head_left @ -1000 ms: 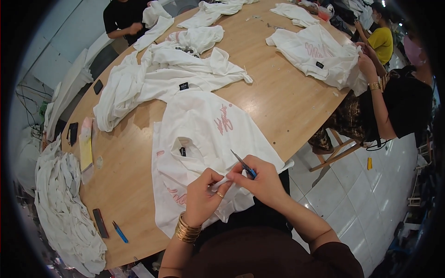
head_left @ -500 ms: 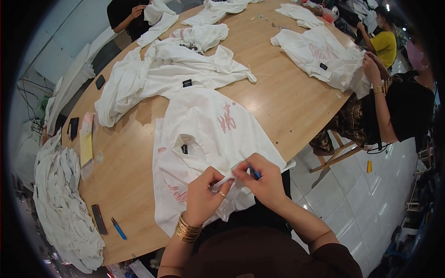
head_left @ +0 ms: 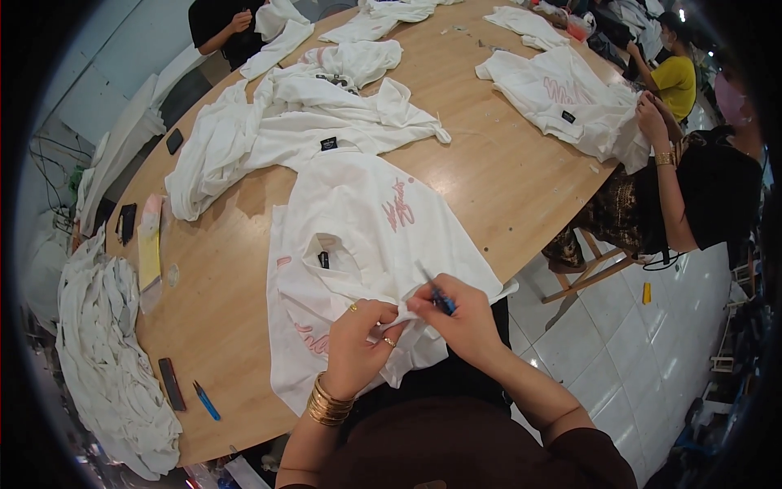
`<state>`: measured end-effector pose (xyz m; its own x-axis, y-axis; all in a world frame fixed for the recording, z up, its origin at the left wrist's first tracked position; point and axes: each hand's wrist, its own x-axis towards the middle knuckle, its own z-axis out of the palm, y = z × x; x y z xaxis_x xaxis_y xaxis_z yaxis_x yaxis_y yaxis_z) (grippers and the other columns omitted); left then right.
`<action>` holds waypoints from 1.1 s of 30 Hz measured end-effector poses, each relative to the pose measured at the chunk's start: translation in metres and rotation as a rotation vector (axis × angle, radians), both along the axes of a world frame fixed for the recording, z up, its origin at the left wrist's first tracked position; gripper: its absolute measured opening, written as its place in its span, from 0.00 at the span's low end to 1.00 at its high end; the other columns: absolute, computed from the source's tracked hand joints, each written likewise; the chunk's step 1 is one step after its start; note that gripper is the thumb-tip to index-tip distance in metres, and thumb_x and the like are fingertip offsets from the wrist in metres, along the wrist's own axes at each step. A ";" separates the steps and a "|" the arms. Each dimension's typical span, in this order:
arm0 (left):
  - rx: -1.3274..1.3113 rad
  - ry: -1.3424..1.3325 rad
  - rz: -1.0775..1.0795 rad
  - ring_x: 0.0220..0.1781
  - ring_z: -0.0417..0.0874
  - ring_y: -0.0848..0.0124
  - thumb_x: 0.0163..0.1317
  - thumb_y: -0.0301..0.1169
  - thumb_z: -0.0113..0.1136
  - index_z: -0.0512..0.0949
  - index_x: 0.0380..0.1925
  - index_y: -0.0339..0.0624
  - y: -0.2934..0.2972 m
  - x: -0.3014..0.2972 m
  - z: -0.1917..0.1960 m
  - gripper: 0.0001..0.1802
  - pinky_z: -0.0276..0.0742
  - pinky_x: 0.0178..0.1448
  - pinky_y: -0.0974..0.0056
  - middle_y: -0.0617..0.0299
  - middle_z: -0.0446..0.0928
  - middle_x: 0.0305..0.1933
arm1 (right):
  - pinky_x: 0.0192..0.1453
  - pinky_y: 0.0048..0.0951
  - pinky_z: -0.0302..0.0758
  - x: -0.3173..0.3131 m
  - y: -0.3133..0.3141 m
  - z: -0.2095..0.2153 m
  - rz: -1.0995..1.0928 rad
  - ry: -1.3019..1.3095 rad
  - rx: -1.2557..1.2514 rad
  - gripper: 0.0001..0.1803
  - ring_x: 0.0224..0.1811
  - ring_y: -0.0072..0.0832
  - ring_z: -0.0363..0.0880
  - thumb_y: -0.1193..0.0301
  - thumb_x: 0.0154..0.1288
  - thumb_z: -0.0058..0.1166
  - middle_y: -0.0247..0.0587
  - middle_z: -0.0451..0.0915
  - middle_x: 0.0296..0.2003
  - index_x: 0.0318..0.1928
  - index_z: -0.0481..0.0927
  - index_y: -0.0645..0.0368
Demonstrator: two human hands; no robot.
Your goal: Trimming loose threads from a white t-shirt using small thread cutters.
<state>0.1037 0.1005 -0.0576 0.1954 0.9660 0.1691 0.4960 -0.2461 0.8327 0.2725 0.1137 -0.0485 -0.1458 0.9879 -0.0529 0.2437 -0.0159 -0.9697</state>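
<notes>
A white shirt [head_left: 371, 204] with pink lettering lies at the table's near edge, its collar and dark neck label facing up. My left hand [head_left: 362, 338], wearing rings and gold bangles, is closed in a pinch on a fold of the shirt. Close beside it, my right hand [head_left: 460, 318] has its thumb and finger at the same fold. Blue-handled thread snips [head_left: 442, 300] sit in the right hand, their dark blades pointing up and away to the left. What lies between the fingertips is too small to make out.
A second pair of blue thread snips [head_left: 207, 400] lies left, beside a dark narrow case [head_left: 172, 385]. A pile of white cloth [head_left: 106, 350] hangs over the left edge. More white shirts [head_left: 326, 114] cover the table beyond. A co-worker at right handles another shirt [head_left: 562, 106].
The snips in my right hand have swung so their blades now show above the fingers. Both hands stay at the same fold of the shirt.
</notes>
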 end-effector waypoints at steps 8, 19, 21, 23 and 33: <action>-0.114 -0.125 0.038 0.26 0.75 0.76 0.45 0.18 0.64 0.74 0.27 0.36 -0.004 -0.013 -0.007 0.09 0.73 0.32 0.71 0.62 0.78 0.31 | 0.32 0.22 0.67 0.012 0.009 -0.001 -0.149 0.133 0.003 0.07 0.26 0.17 0.69 0.72 0.61 0.53 0.35 0.75 0.25 0.30 0.75 0.64; -0.202 -0.356 0.015 0.32 0.75 0.79 0.45 0.17 0.64 0.72 0.24 0.35 -0.006 -0.022 -0.015 0.09 0.72 0.37 0.73 0.61 0.80 0.37 | 0.32 0.21 0.66 0.001 0.007 -0.008 -0.220 0.217 0.026 0.06 0.27 0.19 0.68 0.73 0.61 0.54 0.36 0.73 0.26 0.31 0.74 0.65; -0.215 -0.409 0.006 0.33 0.75 0.78 0.45 0.16 0.64 0.71 0.22 0.35 -0.006 -0.023 -0.016 0.10 0.72 0.37 0.73 0.60 0.79 0.38 | 0.33 0.20 0.66 -0.001 0.003 -0.003 -0.176 0.165 0.051 0.06 0.27 0.19 0.68 0.73 0.61 0.54 0.36 0.72 0.26 0.31 0.75 0.64; -0.227 -0.415 0.017 0.33 0.74 0.78 0.44 0.16 0.64 0.70 0.22 0.35 -0.006 -0.022 -0.015 0.11 0.72 0.37 0.73 0.59 0.78 0.38 | 0.34 0.19 0.66 -0.003 -0.001 -0.003 -0.017 0.071 0.044 0.05 0.30 0.15 0.68 0.74 0.61 0.53 0.32 0.73 0.26 0.31 0.74 0.63; -0.233 -0.468 0.007 0.36 0.73 0.78 0.45 0.17 0.64 0.68 0.21 0.38 -0.007 -0.028 -0.017 0.13 0.71 0.41 0.73 0.60 0.76 0.38 | 0.27 0.20 0.63 0.004 0.017 -0.006 0.041 0.569 -0.586 0.11 0.24 0.17 0.65 0.66 0.63 0.53 0.26 0.66 0.20 0.34 0.74 0.63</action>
<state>0.0758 0.0935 -0.0748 0.1440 0.9894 0.0168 0.0585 -0.0255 0.9980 0.2762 0.1303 -0.0548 -0.3414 0.8163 -0.4660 -0.2721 -0.5604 -0.7822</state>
